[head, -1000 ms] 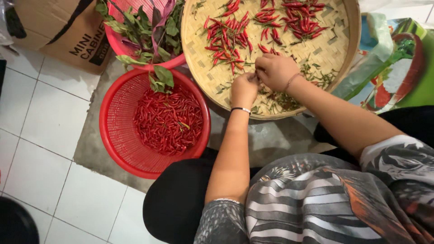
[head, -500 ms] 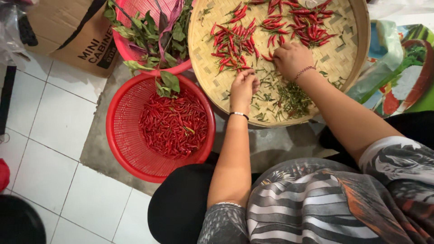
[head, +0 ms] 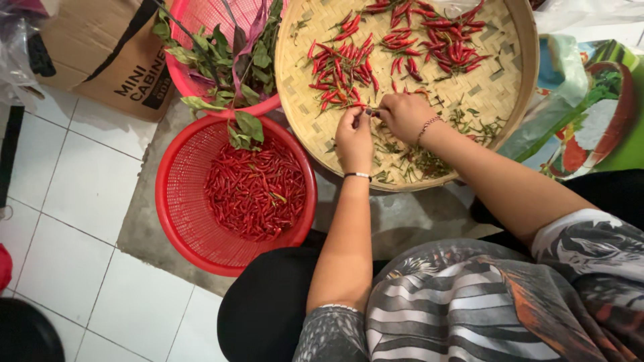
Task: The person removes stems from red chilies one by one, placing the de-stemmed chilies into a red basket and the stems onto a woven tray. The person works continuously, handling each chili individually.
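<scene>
On the floor at my left stands the red mesh basket, and it holds a thick pile of red chilies, with a few green leaves hanging over its far rim. Behind it, touching that rim, is a pink basket filled with leafy stems, and a cardboard box lies just beside it. Further right, the round woven bamboo tray carries loose chilies with stems on its far half and a scatter of green stems on its near half. My left hand and my right hand meet over the middle of this tray, and the fingers of both are pinched together on one small chili, each hand at one end of it. I think the risk is that the stem tears badly and the chili breaks, so seeds and juice come on my skin. Also the tray rests partly over the baskets, so a heavy push from my wrists could tilt it and mix the stems with the chilies. At the far right lies a colourful plastic bag.
</scene>
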